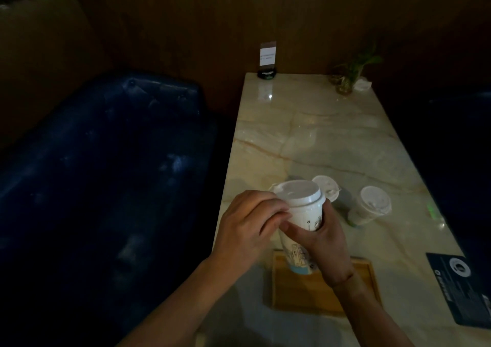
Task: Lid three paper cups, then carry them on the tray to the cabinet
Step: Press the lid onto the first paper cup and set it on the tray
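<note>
A white paper cup [300, 230] with a white lid [297, 194] on top is held above the wooden tray [353, 293]. My right hand [326, 245] grips the cup's body, thumb across its front. My left hand [247, 227] touches the cup's left side just under the lid, fingers curled against it. Behind it stands a second lidded cup [326, 188], mostly hidden. A third lidded cup [370, 210] stands to the right on the marble table [332, 139].
A dark blue padded seat [106, 174] lies along the table's left edge. A card stand [267, 61] and a small plant in a glass [348, 77] sit at the far end. A dark printed mat [462, 283] lies at the near right.
</note>
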